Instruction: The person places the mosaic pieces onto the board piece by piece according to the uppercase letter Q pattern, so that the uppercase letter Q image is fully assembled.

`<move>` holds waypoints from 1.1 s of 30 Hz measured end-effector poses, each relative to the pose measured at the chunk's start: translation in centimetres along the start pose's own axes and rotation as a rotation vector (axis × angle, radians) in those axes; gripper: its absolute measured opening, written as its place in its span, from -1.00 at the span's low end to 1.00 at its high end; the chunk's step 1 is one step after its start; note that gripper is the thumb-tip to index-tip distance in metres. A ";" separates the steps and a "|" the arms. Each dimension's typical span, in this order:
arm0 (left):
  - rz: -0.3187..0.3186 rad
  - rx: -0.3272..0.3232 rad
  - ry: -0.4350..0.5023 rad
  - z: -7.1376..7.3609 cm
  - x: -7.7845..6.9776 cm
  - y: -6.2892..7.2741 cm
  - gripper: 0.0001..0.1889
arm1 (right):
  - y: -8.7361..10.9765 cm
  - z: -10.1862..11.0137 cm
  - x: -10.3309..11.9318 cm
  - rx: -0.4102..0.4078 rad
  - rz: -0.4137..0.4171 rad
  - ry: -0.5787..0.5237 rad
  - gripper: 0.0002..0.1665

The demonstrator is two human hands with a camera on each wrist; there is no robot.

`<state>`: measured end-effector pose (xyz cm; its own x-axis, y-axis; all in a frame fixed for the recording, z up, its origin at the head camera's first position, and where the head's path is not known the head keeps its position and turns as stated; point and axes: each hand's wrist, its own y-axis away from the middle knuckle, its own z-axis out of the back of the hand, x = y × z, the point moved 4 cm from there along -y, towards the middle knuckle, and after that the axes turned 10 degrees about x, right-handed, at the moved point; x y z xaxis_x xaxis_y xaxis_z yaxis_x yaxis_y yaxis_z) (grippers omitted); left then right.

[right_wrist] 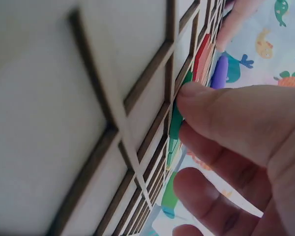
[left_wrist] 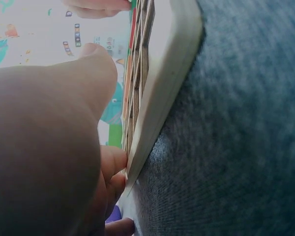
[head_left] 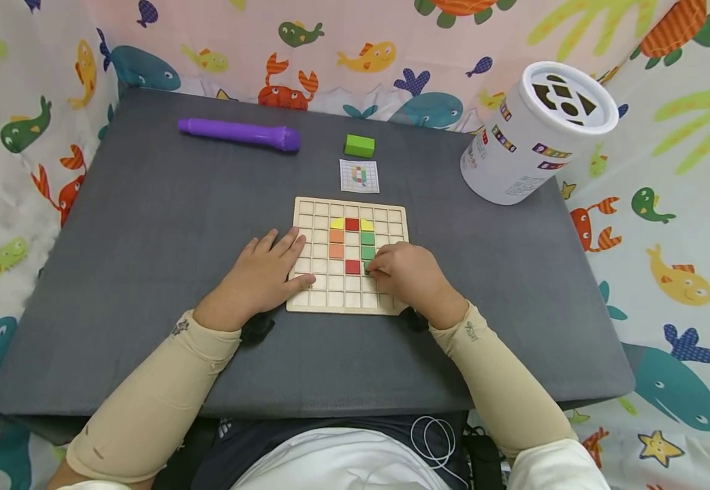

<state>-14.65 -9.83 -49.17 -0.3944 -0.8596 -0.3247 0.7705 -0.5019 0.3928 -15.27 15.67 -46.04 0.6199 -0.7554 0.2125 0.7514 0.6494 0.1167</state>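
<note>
A wooden grid board (head_left: 336, 301) lies on the grey table, holding a ring of coloured tiles. Two yellow pieces (head_left: 367, 224) flank a red tile (head_left: 352, 224) at its top. Orange tiles (head_left: 336, 251) run down the left side, green ones (head_left: 367, 252) down the right, with another red tile (head_left: 352, 267) at the bottom. My left hand (head_left: 263, 269) rests with fingers spread on the board's left edge. At the lower right of the ring, my right hand (head_left: 412, 272) pinches a green tile (right_wrist: 176, 118) between thumb and index finger, right at a grid cell; fingers partly hide it.
Beyond the board lie a small pattern card (head_left: 359, 177) and a green block (head_left: 359, 145). A purple stick (head_left: 238, 134) is at the back left. The white tub (head_left: 508, 160) with a shape-cut lid stands at the back right. Sea-animal curtains surround the table.
</note>
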 end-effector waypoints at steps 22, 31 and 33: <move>0.006 0.008 -0.019 0.2 -0.4 0.2 -0.10 | 5.4 1.4 -5.1 0.004 -0.267 -0.238 -0.77; -0.006 0.001 -0.012 -0.3 0.0 -0.3 -0.09 | 8.2 1.1 -6.5 0.022 -0.368 -0.277 -0.70; -0.015 -0.006 -0.011 -0.2 -0.1 -0.3 -0.08 | 8.4 1.0 -6.4 0.039 -0.364 -0.249 -0.68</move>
<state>-14.70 -9.59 -49.44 -0.4109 -0.8533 -0.3211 0.7676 -0.5138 0.3832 -13.13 26.08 -45.43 0.2393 -0.8944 0.3779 0.8987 0.3513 0.2624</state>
